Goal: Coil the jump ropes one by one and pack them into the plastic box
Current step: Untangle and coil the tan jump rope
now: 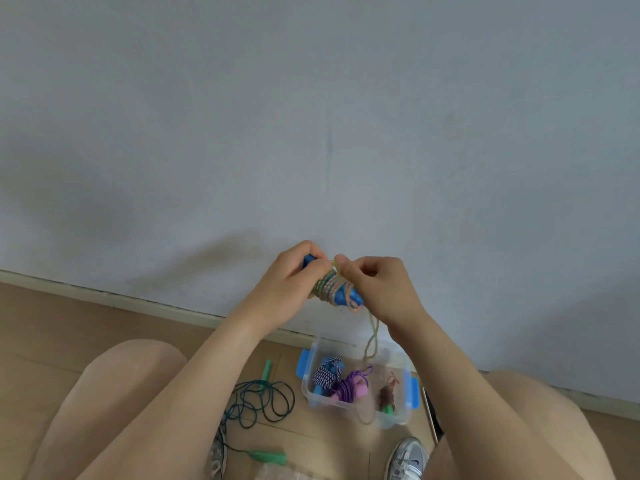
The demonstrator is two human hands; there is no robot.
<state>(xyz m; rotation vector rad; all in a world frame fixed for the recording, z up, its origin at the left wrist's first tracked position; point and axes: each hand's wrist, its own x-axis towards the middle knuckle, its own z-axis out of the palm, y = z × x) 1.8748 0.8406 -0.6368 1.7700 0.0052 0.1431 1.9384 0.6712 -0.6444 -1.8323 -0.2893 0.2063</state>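
Green rope [258,400] loose on floor [52,323], beside plastic box [341,407], shoe [407,457] near

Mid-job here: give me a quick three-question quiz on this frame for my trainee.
1. True or false: the green rope on the floor is already coiled.
2. How many coiled ropes lie in the plastic box? A) one B) three C) five
3. Fill in: the left hand and right hand hold the multicoloured rope, whose handles are ____.
Key: 1 false; 2 B; 3 blue.
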